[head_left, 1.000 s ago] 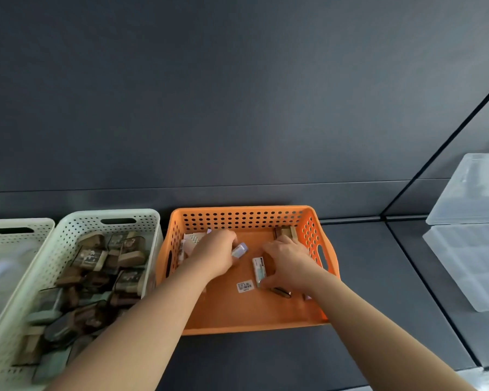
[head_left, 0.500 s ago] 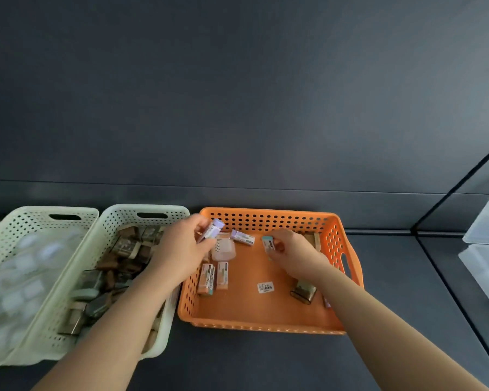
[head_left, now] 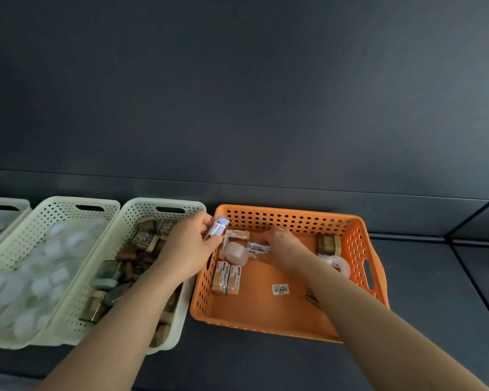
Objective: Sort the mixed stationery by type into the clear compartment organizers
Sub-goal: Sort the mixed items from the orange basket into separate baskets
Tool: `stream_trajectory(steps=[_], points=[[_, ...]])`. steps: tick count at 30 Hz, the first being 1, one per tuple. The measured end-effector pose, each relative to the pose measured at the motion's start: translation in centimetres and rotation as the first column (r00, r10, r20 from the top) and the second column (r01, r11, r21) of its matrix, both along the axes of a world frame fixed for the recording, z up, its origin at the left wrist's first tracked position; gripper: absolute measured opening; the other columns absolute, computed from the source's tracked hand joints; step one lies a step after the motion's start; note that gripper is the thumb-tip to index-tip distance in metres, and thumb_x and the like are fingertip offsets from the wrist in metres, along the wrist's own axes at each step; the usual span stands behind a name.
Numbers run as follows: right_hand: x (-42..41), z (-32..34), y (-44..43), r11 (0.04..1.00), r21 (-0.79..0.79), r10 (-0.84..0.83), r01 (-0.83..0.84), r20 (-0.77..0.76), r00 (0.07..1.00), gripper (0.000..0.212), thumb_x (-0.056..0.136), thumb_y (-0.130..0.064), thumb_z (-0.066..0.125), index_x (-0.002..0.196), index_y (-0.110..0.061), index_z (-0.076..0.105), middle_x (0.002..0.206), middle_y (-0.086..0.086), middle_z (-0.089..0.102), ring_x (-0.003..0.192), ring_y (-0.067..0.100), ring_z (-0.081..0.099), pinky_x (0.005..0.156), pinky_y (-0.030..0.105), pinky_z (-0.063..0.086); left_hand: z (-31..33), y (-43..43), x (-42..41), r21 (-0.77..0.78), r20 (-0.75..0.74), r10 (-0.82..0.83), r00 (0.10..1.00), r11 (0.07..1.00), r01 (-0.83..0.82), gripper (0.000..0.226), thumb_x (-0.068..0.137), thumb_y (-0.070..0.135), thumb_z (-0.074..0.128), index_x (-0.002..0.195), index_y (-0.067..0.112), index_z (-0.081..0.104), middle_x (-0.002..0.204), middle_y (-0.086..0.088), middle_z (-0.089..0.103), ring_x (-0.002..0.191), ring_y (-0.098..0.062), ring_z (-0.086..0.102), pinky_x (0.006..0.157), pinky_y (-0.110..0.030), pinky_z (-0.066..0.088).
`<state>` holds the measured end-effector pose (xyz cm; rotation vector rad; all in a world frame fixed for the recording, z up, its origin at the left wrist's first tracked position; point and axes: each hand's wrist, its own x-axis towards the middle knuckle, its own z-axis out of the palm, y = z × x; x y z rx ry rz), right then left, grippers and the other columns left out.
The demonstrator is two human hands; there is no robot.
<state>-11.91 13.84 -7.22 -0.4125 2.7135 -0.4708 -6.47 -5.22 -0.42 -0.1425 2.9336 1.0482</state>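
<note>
Head view: my left hand [head_left: 189, 246] grips a small purple-capped pack [head_left: 217, 227] by its lower end. It is lifted above the seam where the orange basket [head_left: 294, 218] meets the cream basket [head_left: 141, 206] beside it. My right hand [head_left: 283, 245] is down inside the orange basket, pinching a second purple pack [head_left: 259, 246] that lies just beside a translucent pink box [head_left: 236, 253]. That spot is blurred, so I can't judge how firm the pinch is.

The worst risk, I think, is the left pack. I hold it only at one end and above the seam, so a slip could drop it among the brown pieces [head_left: 141, 249] in the cream basket, mixing types again. The right pinch is crowded, and lifting carelessly could drag the pink box along or knock it over. My left forearm also crosses the cream basket, so a quick swing could catch its rim.

With both hands full I can't steady anything. The clear organizers aren't in sight, so I'd be turning and carrying blind across the bench [head_left: 421, 277], where a loosely held pack could fall.
</note>
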Motion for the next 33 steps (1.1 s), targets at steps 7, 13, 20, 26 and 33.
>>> stream_trajectory(steps=[7,13,20,26,33], points=[[1.8,1.3,3.8,0.992,-0.060,-0.109,0.112,0.058,0.992,0.023,0.090,-0.024,0.061,0.113,-0.019,0.058,0.108,0.000,0.060,0.092,0.016,0.056,0.074,0.025,0.046,-1.1,3.2,-2.3,-0.139,0.267,-0.071,0.961,0.984,0.111,0.038,0.096,0.025,0.052,0.130,0.014,0.039,0.108,-0.001,0.055,0.087,-0.015,0.058,0.057,-0.025,0.043],[3.5,2.2,6.1,0.966,-0.192,-0.160,0.172,0.076,0.984,0.023,0.085,-0.029,0.067,0.105,-0.022,0.059,0.102,-0.004,0.061,0.088,0.011,0.058,0.078,0.029,0.054,-2.0,3.9,-2.5,0.011,0.299,-0.125,0.946,0.992,0.127,0.024,0.092,0.031,0.057,0.111,0.021,0.046,0.104,-0.001,0.059,0.091,-0.018,0.064,0.082,-0.043,0.056],[4.0,2.0,6.0,0.930,-0.292,-0.219,0.222,0.044,0.975,0.014,0.085,-0.030,0.067,0.095,-0.027,0.058,0.090,-0.010,0.059,0.081,0.009,0.058,0.068,0.026,0.050,-1.5,4.0,-0.2,-0.181,0.451,-0.201,0.870,0.934,0.309,0.035,0.095,0.020,0.048,0.128,0.009,0.040,0.086,0.000,0.050,0.068,-0.011,0.052,0.052,-0.025,0.037],[4.8,2.6,5.7,0.911,-0.351,-0.208,0.214,0.057,0.976,0.017,0.082,-0.033,0.071,0.095,-0.027,0.061,0.091,-0.012,0.062,0.081,0.005,0.058,0.069,0.025,0.051,-1.8,4.1,0.6,-0.051,0.504,-0.196,0.841,0.966,0.255,0.030,0.095,0.032,0.055,0.120,0.016,0.045,0.086,0.002,0.055,0.068,-0.010,0.060,0.058,-0.026,0.044],[5.4,2.8,5.4,0.914,-0.335,-0.225,0.229,0.053,0.973,0.023,0.084,-0.031,0.070,0.104,-0.024,0.061,0.102,-0.007,0.063,0.088,0.008,0.059,0.065,0.020,0.049,-2.4,4.6,-0.1,-0.336,0.568,-0.133,0.812,0.863,0.376,0.061,0.073,0.028,0.081,0.123,0.012,0.050,0.112,-0.005,0.061,0.097,-0.024,0.064,0.088,-0.037,0.053]])
